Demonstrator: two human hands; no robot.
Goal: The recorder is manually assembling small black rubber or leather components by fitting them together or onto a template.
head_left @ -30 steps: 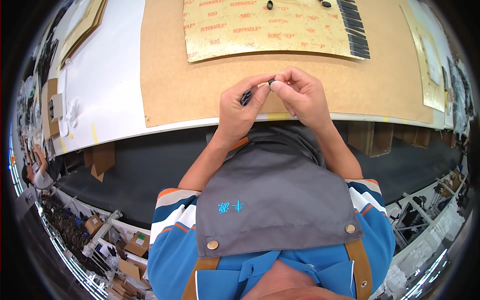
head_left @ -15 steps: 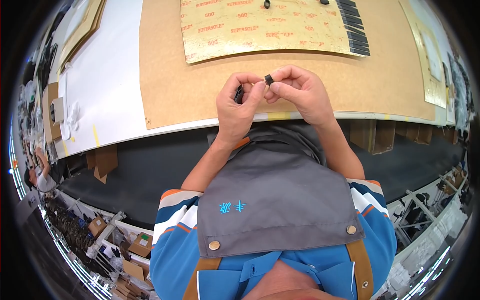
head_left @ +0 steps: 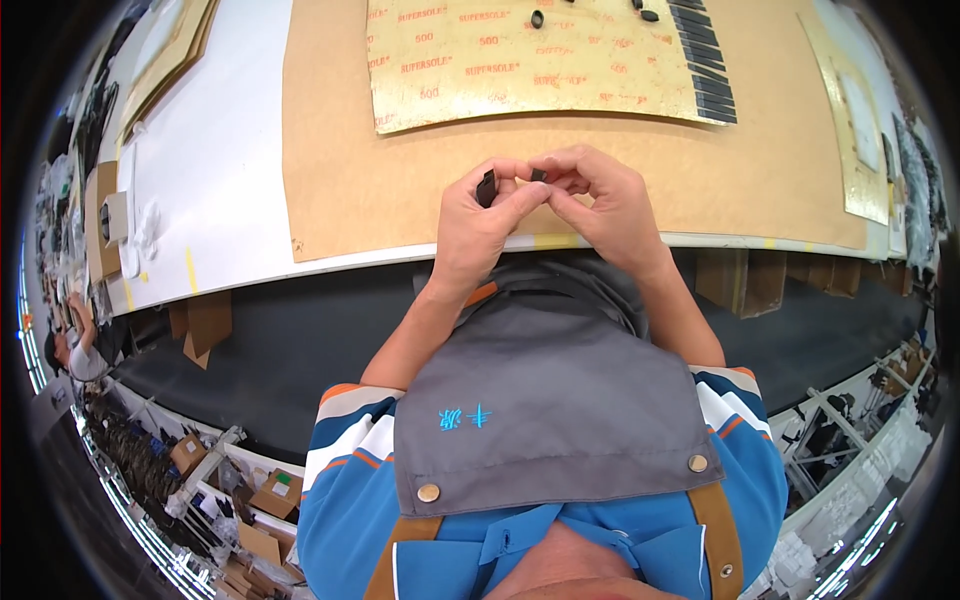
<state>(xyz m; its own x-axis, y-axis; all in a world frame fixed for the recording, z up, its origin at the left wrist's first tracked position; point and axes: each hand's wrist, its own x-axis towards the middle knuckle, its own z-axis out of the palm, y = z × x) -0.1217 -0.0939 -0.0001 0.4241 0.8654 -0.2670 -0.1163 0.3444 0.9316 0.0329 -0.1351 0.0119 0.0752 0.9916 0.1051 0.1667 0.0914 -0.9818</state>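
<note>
Over the near part of the brown board [head_left: 400, 215], my two hands meet with their fingertips together. Pinched between them is a small black loop [head_left: 539, 175], seemingly a short bent strip; its far side is hidden by the fingers. My left hand [head_left: 475, 230] also keeps several short black strips [head_left: 487, 189] tucked between its curled fingers and palm. My right hand [head_left: 610, 205] is closed on the loop with thumb and forefinger. Beyond the hands, a yellow printed sheet [head_left: 450, 110] carries a row of black strips [head_left: 713, 88] along its right edge and several finished-looking black loops [head_left: 537, 18].
A white table [head_left: 230, 170] lies under the board, its front edge near my wrists. Cardboard boxes [head_left: 102, 220] stand at the far left, other flat sheets [head_left: 868, 170] at the right. Cartons [head_left: 740, 280] sit below the tabletop. Another person [head_left: 85, 350] is at the left.
The small black loop has turned and sits lower between my fingertips. My hands have drawn closer together, and the strips in my left hand show more upright. The view has shifted slightly.
</note>
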